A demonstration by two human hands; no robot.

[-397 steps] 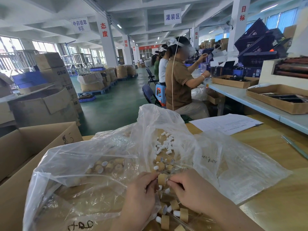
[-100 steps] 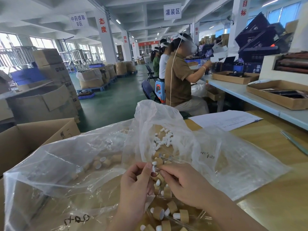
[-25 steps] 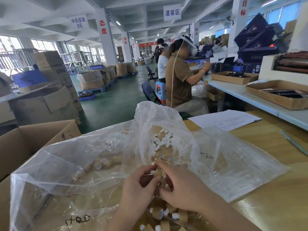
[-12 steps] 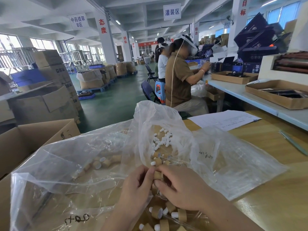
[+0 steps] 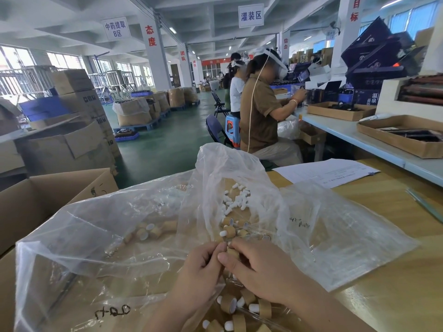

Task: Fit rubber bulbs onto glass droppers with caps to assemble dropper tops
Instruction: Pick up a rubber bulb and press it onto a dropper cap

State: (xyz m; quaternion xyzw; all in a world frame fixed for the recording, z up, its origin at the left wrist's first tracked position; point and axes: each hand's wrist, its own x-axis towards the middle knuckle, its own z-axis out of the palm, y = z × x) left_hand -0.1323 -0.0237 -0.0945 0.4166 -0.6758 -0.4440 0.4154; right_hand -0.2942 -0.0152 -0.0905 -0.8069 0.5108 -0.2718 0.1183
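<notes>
Barely anything has shifted in the last half second: our left hand (image 5: 199,271) and right hand (image 5: 261,267) remain pressed together low in the frame, with the tan cap (image 5: 233,253) between them as before; the left hand's fingers curl in against the cap from one side; the right hand pinches it between thumb and forefinger from the other; we cannot tell whether a bulb or a glass tube is already seated in it, since our fingers cover both ends. White rubber bulbs (image 5: 236,200) lie heaped inside a crumpled clear bag (image 5: 335,236) just beyond our fingertips; several caps with white tips (image 5: 227,232) rest between that heap and the hands; more loose caps (image 5: 148,232) show through a larger clear bag (image 5: 84,248) to the left; assembled dropper tops (image 5: 227,304) lie under our wrists at the bottom edge. Both bags spread across the wooden tabletop (image 5: 383,295); a cardboard box (image 5: 36,200) stands open at far left; a sheet of paper (image 5: 323,172) lies beyond the bags; a seated worker (image 5: 259,111) faces the next bench.
</notes>
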